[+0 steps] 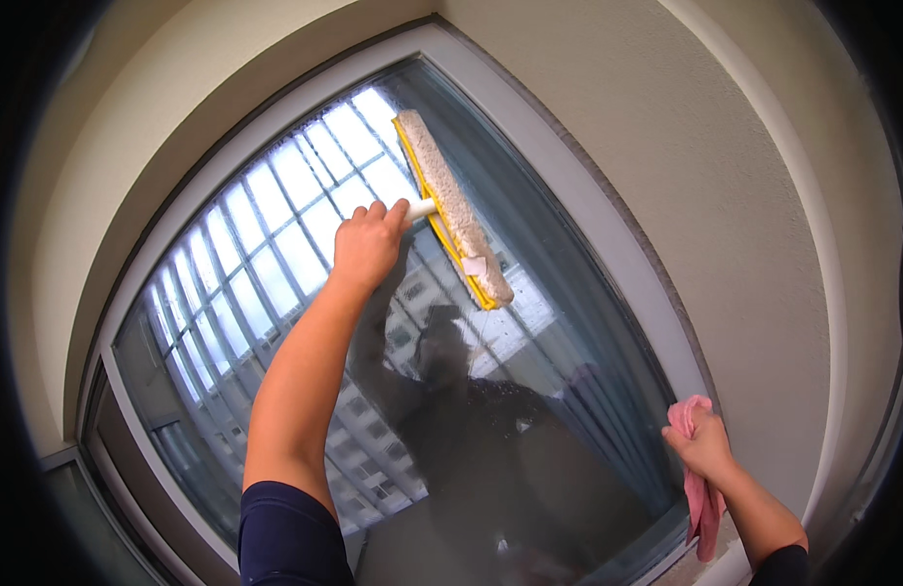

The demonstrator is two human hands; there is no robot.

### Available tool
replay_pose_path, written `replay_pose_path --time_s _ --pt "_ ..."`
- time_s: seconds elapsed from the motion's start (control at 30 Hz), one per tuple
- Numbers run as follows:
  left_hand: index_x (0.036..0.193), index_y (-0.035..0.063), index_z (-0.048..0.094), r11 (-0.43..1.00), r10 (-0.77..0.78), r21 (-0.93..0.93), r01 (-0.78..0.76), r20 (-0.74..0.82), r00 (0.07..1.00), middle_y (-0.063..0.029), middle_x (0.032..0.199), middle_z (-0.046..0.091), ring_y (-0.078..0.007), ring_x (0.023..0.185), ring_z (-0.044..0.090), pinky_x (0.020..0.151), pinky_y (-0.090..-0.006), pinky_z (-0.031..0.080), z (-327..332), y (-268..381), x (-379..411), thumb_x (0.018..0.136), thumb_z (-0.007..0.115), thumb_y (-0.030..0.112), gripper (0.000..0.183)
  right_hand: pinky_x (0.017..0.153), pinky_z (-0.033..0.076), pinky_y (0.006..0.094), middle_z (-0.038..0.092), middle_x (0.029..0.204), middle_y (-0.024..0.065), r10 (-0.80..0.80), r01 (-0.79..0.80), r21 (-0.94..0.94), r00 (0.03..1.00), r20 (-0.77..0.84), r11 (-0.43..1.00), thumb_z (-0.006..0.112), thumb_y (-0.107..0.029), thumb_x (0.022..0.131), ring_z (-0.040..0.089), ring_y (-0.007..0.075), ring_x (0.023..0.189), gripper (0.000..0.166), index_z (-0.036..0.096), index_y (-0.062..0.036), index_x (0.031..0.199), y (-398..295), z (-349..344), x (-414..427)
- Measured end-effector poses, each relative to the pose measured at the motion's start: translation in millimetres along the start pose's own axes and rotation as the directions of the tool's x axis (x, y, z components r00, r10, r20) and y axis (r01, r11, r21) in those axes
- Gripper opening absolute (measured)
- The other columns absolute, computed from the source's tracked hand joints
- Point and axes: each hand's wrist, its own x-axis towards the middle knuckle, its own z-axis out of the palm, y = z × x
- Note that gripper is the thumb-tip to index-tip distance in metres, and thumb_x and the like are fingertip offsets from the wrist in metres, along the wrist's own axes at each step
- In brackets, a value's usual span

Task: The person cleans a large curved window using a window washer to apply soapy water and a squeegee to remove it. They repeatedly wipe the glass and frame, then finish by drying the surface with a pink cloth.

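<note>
My left hand grips the white handle of a window washer, a T-bar with a fluffy off-white sleeve and a yellow squeegee-like edge. Its sleeve lies against the upper part of a window pane, slanting down to the right. A small pale tag hangs near the sleeve's lower end. Beside the right side of the window frame, my right hand clutches a pink cloth, whose end dangles below the fist. The glass looks wet in places and mirrors a barred opening, a building and a dark figure.
Beige walls enclose the window at the top and right. Behind the glass hangs a blue-grey curtain. A second framed panel adjoins at the lower left, and a ledge shows at the lower right.
</note>
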Motion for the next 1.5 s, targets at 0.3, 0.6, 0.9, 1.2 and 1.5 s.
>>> replay_pose_path --time_s 0.3,0.6,0.9,1.2,1.5 --pt "0.118 0.0219 0.059 0.966 -0.252 0.113 0.233 0.215 0.944 -0.0099 0.102 0.065 -0.0297 0.091 0.065 0.074 -0.0403 0.054 23 31 160 0.099 0.048 0.036 0.026 0.069 0.055 0.0455 0.062 0.106 0.0246 -0.249 0.138 -0.461 0.950 -0.190 0.877 0.075 -0.038 0.079 0.065 0.0401 0.086 0.050 0.061 0.0063 0.099 108 42 103" --pt "0.121 0.0233 0.057 0.970 -0.208 0.183 0.159 0.296 0.932 -0.0115 0.094 0.069 -0.0312 0.086 0.068 0.072 -0.0441 0.053 41 9 216 0.100 0.041 0.045 0.034 0.056 0.052 0.0447 0.062 0.092 0.0153 -0.265 0.123 -0.429 0.920 -0.290 0.895 0.078 -0.026 0.076 0.064 0.0364 0.071 0.033 0.058 -0.0011 0.082 130 51 128" --pt "0.111 0.0201 0.064 0.965 -0.242 0.183 0.189 0.336 0.910 -0.0129 0.086 0.070 -0.0325 0.081 0.068 0.071 -0.0459 0.053 10 -41 172 0.096 0.046 0.054 0.041 0.057 0.051 0.0457 0.062 0.098 0.0164 -0.285 0.114 -0.478 0.910 -0.302 0.871 0.079 -0.030 0.075 0.064 0.0373 0.073 0.037 0.060 0.0002 0.086 142 50 144" --pt "0.107 0.0188 0.067 0.955 -0.249 0.236 0.178 0.318 0.915 -0.0141 0.076 0.068 -0.0361 0.071 0.066 0.063 -0.0467 0.052 -52 -147 30 0.096 0.048 0.051 0.038 0.063 0.053 0.0476 0.063 0.114 0.0216 -0.211 0.012 -0.503 0.916 -0.341 0.864 0.075 -0.034 0.080 0.065 0.0412 0.077 0.042 0.061 0.0029 0.095 157 58 140" --pt "0.107 0.0137 0.066 0.905 -0.384 0.312 0.290 0.303 0.872 -0.0162 0.075 0.066 -0.0370 0.072 0.066 0.065 -0.0468 0.051 -113 -225 -103 0.097 0.050 0.046 0.038 0.086 0.049 0.0484 0.061 0.117 0.0271 0.024 -0.193 -0.376 0.912 -0.410 0.907 0.066 -0.035 0.089 0.060 0.0461 0.102 0.047 0.059 0.0060 0.110 148 70 141"
